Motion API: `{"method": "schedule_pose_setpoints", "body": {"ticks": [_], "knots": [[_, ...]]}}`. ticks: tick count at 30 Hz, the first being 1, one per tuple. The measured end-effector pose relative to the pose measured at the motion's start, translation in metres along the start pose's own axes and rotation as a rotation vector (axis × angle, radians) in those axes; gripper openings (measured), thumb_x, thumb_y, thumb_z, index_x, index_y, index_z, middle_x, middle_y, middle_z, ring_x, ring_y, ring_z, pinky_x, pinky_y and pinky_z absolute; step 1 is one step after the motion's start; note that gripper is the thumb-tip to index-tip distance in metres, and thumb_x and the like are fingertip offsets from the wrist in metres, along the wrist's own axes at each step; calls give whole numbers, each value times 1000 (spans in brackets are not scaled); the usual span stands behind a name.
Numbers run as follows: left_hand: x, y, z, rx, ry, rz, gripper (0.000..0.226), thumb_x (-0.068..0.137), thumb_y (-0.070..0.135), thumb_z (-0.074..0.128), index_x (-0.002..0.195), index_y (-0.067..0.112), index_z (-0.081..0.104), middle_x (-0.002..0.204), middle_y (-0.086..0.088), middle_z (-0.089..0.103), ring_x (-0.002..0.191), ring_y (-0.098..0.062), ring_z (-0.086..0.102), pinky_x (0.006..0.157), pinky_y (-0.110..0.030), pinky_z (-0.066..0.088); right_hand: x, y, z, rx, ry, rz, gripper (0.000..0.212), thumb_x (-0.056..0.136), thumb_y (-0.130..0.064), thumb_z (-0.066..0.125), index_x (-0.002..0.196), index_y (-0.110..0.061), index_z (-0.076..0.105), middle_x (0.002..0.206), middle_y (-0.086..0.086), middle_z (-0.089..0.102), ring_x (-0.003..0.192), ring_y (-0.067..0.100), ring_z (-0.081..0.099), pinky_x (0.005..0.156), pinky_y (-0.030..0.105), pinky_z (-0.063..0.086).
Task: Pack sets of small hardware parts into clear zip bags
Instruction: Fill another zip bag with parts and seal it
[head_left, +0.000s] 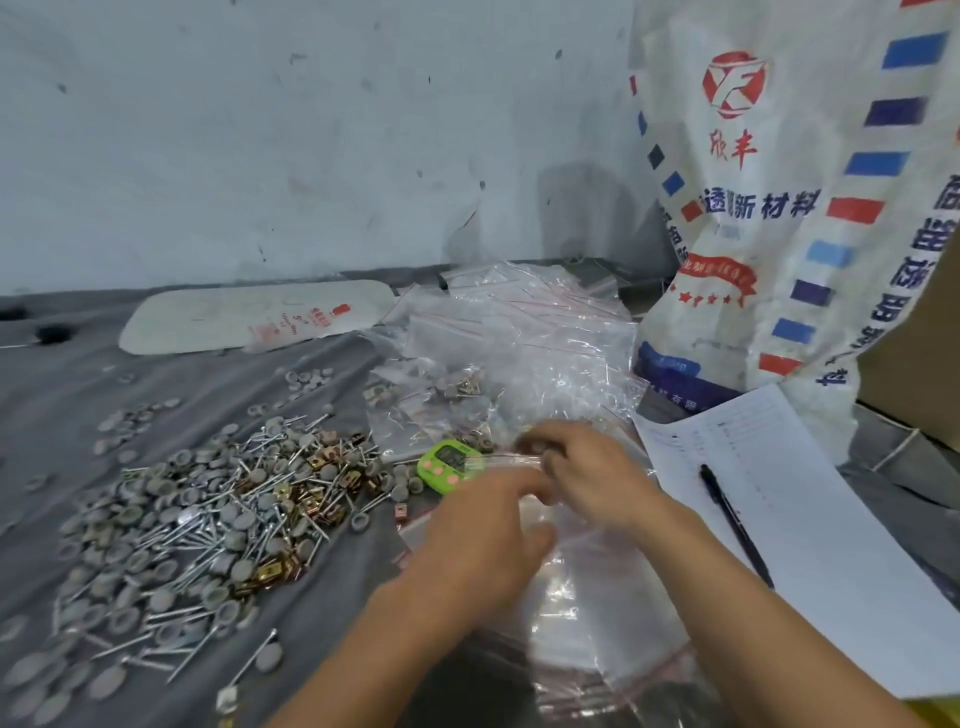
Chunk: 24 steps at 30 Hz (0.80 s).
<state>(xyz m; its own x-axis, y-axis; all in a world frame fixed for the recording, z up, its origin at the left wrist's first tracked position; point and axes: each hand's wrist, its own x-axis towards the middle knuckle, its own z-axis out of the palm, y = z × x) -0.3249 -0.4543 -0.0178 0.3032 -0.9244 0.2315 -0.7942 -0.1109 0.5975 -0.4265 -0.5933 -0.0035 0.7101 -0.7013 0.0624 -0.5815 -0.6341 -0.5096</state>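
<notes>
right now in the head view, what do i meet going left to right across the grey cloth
Heap of grey caps, silver screws and brass clips → green plastic timer → right hand → black pen on white paper sheet

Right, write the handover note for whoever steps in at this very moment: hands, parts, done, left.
Hands: left hand and right hand both hold one zip bag near its top edge. Blur hides its contents and whether it is sealed.
Parts: the pile of loose screws, grey caps and brass clips lies on the grey cloth to the left. The empty bags are stacked under the hands.
Done: filled bags are heaped behind the green timer.
Left: a large pile is still unpacked.
</notes>
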Motion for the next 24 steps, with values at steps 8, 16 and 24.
{"method": "schedule_pose_setpoints", "body": {"ticks": [8, 16, 24], "knots": [[-27, -18, 34, 169, -298, 207, 57, 106, 37, 38, 161, 28, 26, 172, 0, 17, 157, -12, 11, 123, -27, -2, 23, 14, -8, -175, -31, 81, 53, 100, -12, 46, 150, -31, 48, 150, 8, 53, 133, 36, 50, 111, 38, 40], [-27, -27, 24, -426, 105, -116, 27, 105, 22, 56, 125, 28, 74, 110, 29, 70, 108, 12, 62, 92, -11, 45, -69, -17, 12, 13, 257, 87, 45, 90, -8, 59, 119, -40, 72, 128, -17, 70, 118, 12, 64, 105, 30, 47], [-24, -34, -33, -941, 579, -443, 28, 106, 9, 53, 96, 22, 76, 89, 7, 79, 79, -16, 77, 65, -35, 64, -99, -33, 64, 153, 82, -21, 87, 96, -32, 64, 160, -49, 8, 169, -23, 3, 155, 0, 5, 127, 29, 10]]}}
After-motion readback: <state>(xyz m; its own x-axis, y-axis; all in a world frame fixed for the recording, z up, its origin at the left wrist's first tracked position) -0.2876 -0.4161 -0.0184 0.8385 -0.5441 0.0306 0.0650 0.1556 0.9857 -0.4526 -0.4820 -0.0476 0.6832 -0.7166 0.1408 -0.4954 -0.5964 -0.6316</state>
